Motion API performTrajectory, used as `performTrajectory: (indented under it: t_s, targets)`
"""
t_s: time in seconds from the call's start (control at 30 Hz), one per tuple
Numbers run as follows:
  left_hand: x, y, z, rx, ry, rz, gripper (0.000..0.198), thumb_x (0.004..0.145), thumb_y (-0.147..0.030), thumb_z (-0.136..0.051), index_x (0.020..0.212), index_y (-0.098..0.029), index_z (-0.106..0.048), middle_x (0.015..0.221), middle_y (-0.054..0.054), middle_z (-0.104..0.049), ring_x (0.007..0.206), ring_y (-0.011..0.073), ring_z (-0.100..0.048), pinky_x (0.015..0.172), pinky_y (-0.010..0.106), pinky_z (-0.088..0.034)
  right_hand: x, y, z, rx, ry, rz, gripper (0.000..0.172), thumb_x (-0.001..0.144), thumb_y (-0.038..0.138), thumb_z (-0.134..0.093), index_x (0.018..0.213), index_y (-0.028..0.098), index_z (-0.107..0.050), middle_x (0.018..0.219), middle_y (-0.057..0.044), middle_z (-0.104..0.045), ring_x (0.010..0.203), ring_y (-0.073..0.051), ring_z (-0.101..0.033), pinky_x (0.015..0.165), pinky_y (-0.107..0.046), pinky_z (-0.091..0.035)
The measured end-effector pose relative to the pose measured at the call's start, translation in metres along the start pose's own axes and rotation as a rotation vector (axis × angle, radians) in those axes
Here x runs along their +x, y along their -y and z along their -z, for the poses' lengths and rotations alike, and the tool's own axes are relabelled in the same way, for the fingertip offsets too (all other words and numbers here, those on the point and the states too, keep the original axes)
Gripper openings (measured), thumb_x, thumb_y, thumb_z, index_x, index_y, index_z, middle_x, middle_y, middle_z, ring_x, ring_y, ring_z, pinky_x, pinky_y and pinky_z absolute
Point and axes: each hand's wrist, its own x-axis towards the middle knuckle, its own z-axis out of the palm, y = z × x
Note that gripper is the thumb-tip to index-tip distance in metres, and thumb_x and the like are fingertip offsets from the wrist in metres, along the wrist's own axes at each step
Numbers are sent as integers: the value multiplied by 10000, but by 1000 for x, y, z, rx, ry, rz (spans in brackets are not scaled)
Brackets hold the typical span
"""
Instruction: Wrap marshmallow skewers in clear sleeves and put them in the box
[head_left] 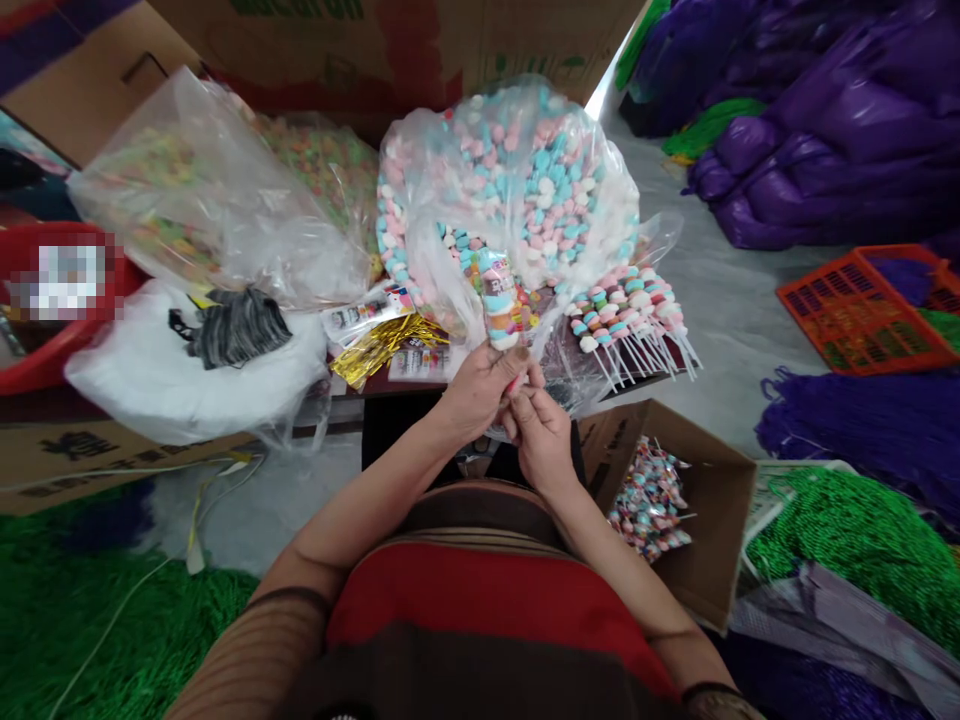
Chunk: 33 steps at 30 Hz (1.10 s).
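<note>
cardboard box (420, 60): "macaron"; left hand (480, 390) holds bagged marshmallows (499, 306)

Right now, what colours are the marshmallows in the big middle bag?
Pink, blue and white marshmallows, clearest in the head view.

Bulging purple plastic bags (832, 150) are piled at two o'clock, a perforated orange plastic crate (847, 312) at three, stringy green strands (142, 630) at eight.
</note>
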Motion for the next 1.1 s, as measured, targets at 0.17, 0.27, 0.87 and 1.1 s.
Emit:
performTrajectory:
  t_s: [0.17,0.27,0.87,1.1]
  targets:
    - [-8,1,14,29,70,86,633,743,-740,-720,978,-159,-630,537,-103,-454,331,89,-463,351,233,-439,7,10,12,-157,182,-66,406,951,593,-610,852,206,-682,550,56,-554,454,-92,-442,482,-243,-381]
    - [-15,-2,30,202,44,3,591,799,-743,-667,854,-155,-635,538,-76,-474,405,71,-458,437,218,-427,21,32,36,-331,408,-78,374,901,573,-691,892,202,-741,682,2,-700,571,-127,-602,593,-269,-510]
    - [-17,18,54,689,-243,-103,235,909,-432,-640,828,-222,-572,679,10,-571,755,213,-613,796,353,-497,54,14,-17,-177,-133,190,325,812,472,-817,1032,271,-691,958,-18,-761,928,-176,-714,931,-361,-587]
    - [-33,12,59,-231,505,259,577,763,-752,-708,772,-209,-513,461,-140,-283,367,57,-278,574,318,-498,61,51,3,-72,336,-82,455,615,573,-926,857,235,-742,856,-56,-737,735,-212,-695,622,-370,-598]
